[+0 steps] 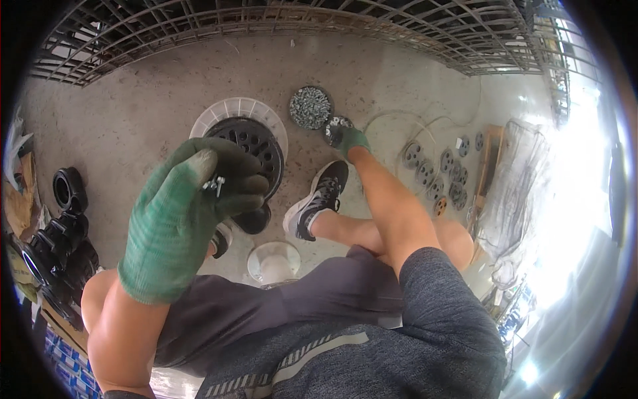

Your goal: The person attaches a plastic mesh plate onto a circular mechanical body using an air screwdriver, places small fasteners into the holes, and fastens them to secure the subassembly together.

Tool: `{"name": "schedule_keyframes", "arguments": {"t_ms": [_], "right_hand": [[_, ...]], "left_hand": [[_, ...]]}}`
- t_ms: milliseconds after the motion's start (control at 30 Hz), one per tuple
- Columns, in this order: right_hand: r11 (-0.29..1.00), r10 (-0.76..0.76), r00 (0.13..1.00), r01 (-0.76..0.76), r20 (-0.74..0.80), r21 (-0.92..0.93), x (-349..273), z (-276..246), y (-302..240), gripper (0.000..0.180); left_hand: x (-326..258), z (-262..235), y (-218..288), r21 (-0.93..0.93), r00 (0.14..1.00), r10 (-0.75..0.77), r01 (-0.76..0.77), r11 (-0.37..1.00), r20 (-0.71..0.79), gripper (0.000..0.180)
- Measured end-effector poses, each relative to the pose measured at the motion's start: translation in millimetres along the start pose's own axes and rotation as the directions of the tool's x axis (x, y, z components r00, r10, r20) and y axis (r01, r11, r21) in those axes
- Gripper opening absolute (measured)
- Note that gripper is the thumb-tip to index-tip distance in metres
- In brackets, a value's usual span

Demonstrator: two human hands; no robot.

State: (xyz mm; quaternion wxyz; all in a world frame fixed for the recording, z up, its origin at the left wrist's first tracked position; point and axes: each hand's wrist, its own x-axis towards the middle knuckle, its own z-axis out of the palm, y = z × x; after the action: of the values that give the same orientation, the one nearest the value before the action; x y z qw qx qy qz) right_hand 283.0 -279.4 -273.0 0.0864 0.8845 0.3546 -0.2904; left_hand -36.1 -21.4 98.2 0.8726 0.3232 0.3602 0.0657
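Holding screws (214,185) centre-left, left hand (174,209) half-curls; right hand (353,140) (finger opening unclear), nearer upper-centre dish (333,128), covers its right edge

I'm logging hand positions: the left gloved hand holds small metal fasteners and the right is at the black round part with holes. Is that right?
No: in the head view the right hand is at the small round container, not the black round part with holes. The left hand does hold small metal fasteners.
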Motion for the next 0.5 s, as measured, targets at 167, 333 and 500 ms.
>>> {"name": "schedule_keyframes", "arguments": {"t_ms": [167, 333, 500], "right_hand": [[0.996, 0.001, 1.000, -0.001, 0.006, 0.084, 3.7, -1.3, -16.8, 0.042], [0.996, -0.050, 0.999, 0.049, 0.004, 0.075, 7.6, -1.8, -9.2, 0.038], [0.958, -0.117, 0.988, 0.139, -0.101, 0.250, 0.4, -2.8, 8.6, 0.024]], "left_hand": [[7.0, -0.4, 5.1, 0.034, 0.999, -0.030, 0.031, 0.999, -0.031, 0.043], [14.8, 0.7, 6.4, 0.051, 0.999, -0.020, 0.022, 0.998, -0.038, 0.044], [13.1, 2.6, 5.1, 0.063, 0.999, -0.022, 0.023, 0.998, -0.025, 0.045]]}}
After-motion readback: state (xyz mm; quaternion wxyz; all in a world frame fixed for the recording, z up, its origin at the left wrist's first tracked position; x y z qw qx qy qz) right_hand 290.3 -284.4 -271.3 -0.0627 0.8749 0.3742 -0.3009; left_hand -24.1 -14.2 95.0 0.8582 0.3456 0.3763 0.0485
